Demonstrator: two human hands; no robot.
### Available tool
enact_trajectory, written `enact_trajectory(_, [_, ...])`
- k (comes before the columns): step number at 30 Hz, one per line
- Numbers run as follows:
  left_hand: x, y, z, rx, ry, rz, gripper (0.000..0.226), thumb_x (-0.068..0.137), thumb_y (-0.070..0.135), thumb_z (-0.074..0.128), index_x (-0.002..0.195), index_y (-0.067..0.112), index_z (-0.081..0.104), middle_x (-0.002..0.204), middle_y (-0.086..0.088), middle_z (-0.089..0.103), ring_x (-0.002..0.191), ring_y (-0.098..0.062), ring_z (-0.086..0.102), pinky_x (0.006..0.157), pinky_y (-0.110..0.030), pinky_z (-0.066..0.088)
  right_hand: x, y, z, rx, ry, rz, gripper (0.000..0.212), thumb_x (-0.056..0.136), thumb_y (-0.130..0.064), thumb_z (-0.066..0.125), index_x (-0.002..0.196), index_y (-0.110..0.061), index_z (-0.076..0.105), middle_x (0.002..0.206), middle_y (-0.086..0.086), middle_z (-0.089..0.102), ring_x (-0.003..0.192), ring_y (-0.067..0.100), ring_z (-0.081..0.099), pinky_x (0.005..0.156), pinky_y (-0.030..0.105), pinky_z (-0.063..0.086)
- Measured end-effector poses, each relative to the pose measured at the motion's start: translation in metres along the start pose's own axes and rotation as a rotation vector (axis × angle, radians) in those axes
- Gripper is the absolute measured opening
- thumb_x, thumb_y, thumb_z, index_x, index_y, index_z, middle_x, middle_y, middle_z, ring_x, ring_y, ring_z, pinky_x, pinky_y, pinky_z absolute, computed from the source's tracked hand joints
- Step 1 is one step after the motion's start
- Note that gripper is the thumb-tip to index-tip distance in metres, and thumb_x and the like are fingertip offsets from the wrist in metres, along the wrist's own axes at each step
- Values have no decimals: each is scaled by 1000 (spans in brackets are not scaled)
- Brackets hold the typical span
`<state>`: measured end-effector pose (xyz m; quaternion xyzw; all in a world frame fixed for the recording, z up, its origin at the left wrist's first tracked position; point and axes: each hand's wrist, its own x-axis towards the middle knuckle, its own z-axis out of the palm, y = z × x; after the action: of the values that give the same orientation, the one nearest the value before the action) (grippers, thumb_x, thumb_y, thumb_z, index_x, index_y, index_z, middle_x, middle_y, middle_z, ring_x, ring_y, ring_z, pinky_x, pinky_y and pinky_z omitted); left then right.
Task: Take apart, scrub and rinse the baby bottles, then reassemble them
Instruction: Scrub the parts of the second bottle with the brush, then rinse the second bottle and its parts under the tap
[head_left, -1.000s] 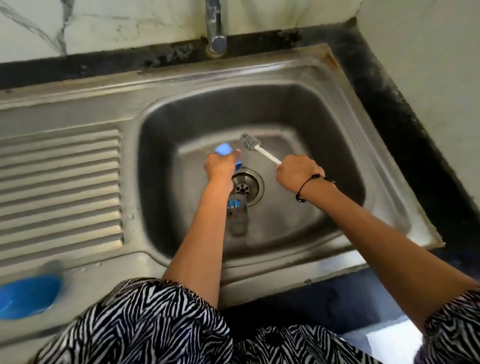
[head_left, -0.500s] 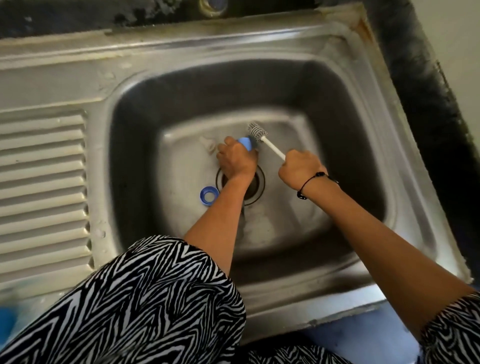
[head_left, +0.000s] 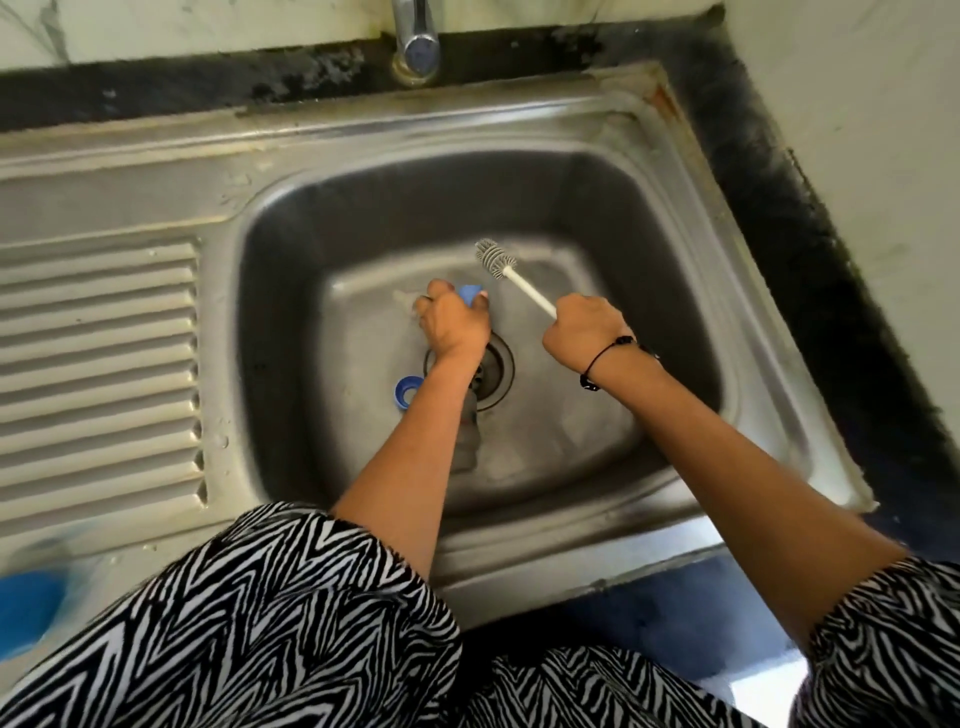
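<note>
I see my left hand (head_left: 453, 323) low in the sink (head_left: 675, 291), just behind the drain (head_left: 496, 370), with its fingers curled round a small blue bottle part (head_left: 470, 293); only the top of that part shows past my knuckles, so I cannot tell which piece it is. My right hand (head_left: 582, 328) is clenched round the white handle of a bottle brush (head_left: 511, 275), over the right half of the basin. The brush points up and to the left, its grey bristled head in the air just behind and to the right of the blue part, not touching it.

A blue ring (head_left: 408, 391) lies flat on the basin floor, just left of the drain and beside my left forearm. A clear bottle (head_left: 467, 441) lies on the floor near the basin's front wall, mostly hidden under that forearm.

A black cord bracelet (head_left: 605, 358) sits on my right wrist. The tap (head_left: 415, 36) stands at the sink's back edge, and the ribbed draining board (head_left: 98, 374) fills its left side. At the front left corner a blurred blue thing (head_left: 28, 608) shows; I cannot tell what it is. My sleeves (head_left: 291, 613) are zebra-striped.
</note>
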<state>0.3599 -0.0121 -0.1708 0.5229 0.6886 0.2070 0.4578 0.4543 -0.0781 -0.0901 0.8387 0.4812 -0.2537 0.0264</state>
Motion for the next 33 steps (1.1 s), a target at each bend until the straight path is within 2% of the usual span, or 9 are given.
enact_trajectory(3, [-18,11,-3,-28,-12,49,34,93,21,56,123,5,50,133,-17,38,118,-34,47,101,-32,37,-11,9,-9,69,78,-12,35,89,-8,44,124,-6,48,116,20,57,105,38,56,78,35,45])
enact_trajectory(8, [-54,38,2,-33,-66,152,22,90,12,52,112,9,58,128,-15,40,111,-32,52,98,-33,42,-31,38,-27,178,280,-76,34,86,1,43,116,-10,34,84,12,52,74,33,52,63,34,37])
enact_trajectory(12, [-80,70,13,3,-119,275,23,89,9,49,108,10,61,123,-14,45,113,-30,51,97,-30,40,-39,74,-52,189,391,-80,34,81,5,46,112,-8,42,90,12,52,84,33,55,66,34,38])
enact_trajectory(17, [-101,110,35,53,-213,404,20,90,11,51,106,10,61,123,-13,45,108,-28,54,95,-26,39,-28,122,-72,72,522,-26,33,87,4,47,118,-6,47,113,17,53,101,34,52,83,37,42])
enact_trajectory(21, [-105,139,59,115,-272,486,16,90,12,50,101,11,62,124,-13,47,106,-30,56,97,-33,44,-6,156,-77,-73,551,61,37,90,0,47,127,-4,46,122,19,52,110,34,49,95,40,40])
enact_trajectory(24, [-102,154,73,170,-295,522,21,90,10,49,106,10,63,128,-14,45,112,-30,53,101,-33,41,7,171,-77,-142,571,87,38,89,0,44,127,-3,47,123,18,54,112,34,46,97,36,32])
enact_trajectory(26, [-96,161,81,186,-306,553,19,90,9,49,102,12,63,125,-14,51,112,-28,53,101,-35,41,14,178,-77,-150,578,88,39,88,1,44,127,-3,48,123,17,55,112,33,45,97,34,29])
enact_trajectory(31, [-88,174,98,168,-294,618,17,89,8,52,102,10,63,113,-5,56,107,-21,55,96,-32,43,21,182,-73,-153,610,78,40,88,3,44,127,-3,50,123,16,52,114,34,43,97,35,36])
enact_trajectory(33, [-89,178,103,152,-285,645,15,87,7,52,97,11,63,108,-7,60,105,-22,56,93,-33,45,21,180,-71,-158,616,72,39,89,4,41,125,-2,52,122,17,52,114,35,42,95,37,37])
